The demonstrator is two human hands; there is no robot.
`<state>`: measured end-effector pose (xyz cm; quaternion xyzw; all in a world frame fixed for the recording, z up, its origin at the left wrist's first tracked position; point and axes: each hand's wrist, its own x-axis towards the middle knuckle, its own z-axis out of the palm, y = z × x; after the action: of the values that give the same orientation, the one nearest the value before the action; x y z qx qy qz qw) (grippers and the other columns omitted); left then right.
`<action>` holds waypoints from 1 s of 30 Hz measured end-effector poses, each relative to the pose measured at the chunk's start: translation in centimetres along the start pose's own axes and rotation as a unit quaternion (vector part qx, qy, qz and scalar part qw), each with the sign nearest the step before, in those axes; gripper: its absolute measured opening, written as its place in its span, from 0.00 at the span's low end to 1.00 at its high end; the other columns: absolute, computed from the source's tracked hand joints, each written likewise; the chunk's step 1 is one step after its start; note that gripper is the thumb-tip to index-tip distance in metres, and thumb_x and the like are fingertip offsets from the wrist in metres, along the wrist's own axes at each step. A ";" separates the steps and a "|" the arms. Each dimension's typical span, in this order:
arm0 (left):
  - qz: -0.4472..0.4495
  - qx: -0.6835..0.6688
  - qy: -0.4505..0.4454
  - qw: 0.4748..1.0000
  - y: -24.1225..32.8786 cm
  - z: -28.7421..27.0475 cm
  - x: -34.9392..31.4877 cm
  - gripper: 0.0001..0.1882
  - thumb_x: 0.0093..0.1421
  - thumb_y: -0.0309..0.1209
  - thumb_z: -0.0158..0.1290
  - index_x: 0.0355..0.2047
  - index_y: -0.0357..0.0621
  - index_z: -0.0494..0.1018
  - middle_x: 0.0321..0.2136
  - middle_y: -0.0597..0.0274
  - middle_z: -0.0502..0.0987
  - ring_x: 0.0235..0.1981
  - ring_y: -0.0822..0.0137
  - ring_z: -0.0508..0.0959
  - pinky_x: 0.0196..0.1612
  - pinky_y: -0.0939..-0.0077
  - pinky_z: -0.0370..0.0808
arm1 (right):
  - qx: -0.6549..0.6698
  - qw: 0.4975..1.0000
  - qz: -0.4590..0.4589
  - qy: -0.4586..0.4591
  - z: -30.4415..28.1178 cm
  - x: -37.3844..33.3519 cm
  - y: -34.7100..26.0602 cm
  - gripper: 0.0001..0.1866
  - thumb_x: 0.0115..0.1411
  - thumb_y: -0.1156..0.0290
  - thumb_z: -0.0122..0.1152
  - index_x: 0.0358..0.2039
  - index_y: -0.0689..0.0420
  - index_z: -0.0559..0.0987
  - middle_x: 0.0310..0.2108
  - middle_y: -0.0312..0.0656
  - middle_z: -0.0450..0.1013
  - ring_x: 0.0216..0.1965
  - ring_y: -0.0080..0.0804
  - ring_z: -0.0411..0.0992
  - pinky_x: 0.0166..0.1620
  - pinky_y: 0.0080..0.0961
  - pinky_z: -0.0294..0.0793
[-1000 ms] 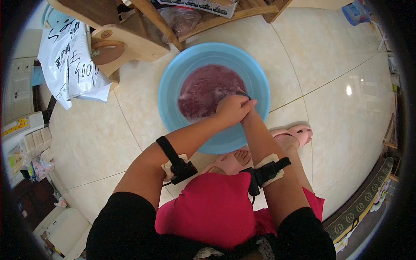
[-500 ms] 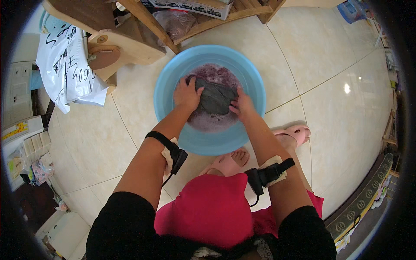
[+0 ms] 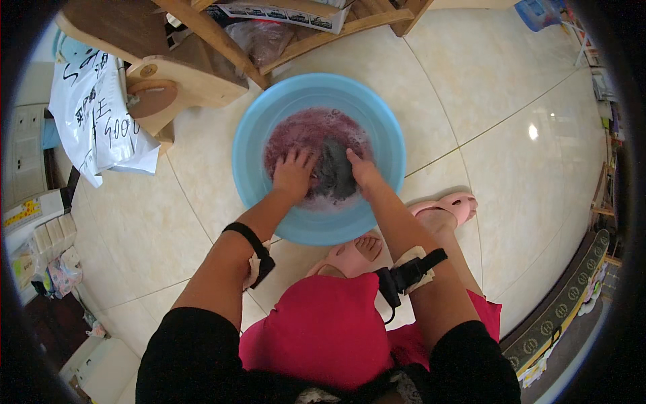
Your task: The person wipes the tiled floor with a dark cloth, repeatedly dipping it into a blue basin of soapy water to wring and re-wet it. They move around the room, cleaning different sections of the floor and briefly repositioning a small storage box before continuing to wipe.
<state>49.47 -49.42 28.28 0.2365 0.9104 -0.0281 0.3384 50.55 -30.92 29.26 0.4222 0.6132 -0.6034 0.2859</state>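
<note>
A dark grey wet cloth (image 3: 336, 170) lies bunched in purplish, foamy water inside a round light-blue basin (image 3: 317, 232) on the floor. At the cloth's left edge is my left hand (image 3: 292, 176), its fingers stretched and spread, the tips at the water and the cloth's side. My right hand (image 3: 364, 171) grips the cloth's right side, thumb on top; its other fingers are mostly hidden beneath. Part of the cloth is under the foam, so its full shape does not show.
Wooden furniture (image 3: 192, 74) stands close behind the basin on the left, with a white plastic bag (image 3: 101, 128) hanging beside it. My feet in pink slippers (image 3: 350, 256) are near the basin's front rim. A blue water jug (image 3: 536, 15) is at the far right.
The cloth has gone from spread wide between both hands to a narrower bunch on the right. My left hand has moved nearer and its fingers have spread.
</note>
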 end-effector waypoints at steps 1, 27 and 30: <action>-0.063 -0.057 0.032 0.996 0.1 0.2 0.2 0.34 0.62 0.41 0.49 0.66 0.50 0.52 0.66 0.52 0.49 0.62 0.47 0.57 0.58 0.54 0.64 | -0.003 1.000 0.027 0.002 0.1 -0.5 -0.4 0.41 0.61 0.45 0.51 0.67 0.53 0.51 0.66 0.49 0.50 0.63 0.53 0.54 0.61 0.45 0.57; -0.135 -0.205 0.172 0.954 -0.5 -5.6 3.1 0.24 0.64 0.49 0.43 0.50 0.44 0.70 0.54 0.50 0.67 0.50 0.45 0.71 0.51 0.51 0.69 | 0.255 0.964 0.065 -0.030 1.2 -3.6 -3.4 0.26 0.65 0.51 0.48 0.56 0.56 0.67 0.52 0.45 0.68 0.52 0.41 0.68 0.54 0.37 0.68; -0.134 -0.116 0.203 0.963 -0.3 -2.9 1.4 0.29 0.63 0.49 0.45 0.59 0.47 0.63 0.63 0.52 0.55 0.59 0.43 0.61 0.57 0.47 0.62 | 0.084 0.995 0.061 0.004 -1.0 -2.0 -2.2 0.34 0.63 0.47 0.49 0.63 0.54 0.59 0.60 0.48 0.59 0.59 0.46 0.61 0.58 0.41 0.63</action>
<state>46.67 -48.48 29.55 0.0724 0.9803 0.0809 0.1648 49.82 -30.15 32.19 0.4838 0.5342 -0.6326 0.2836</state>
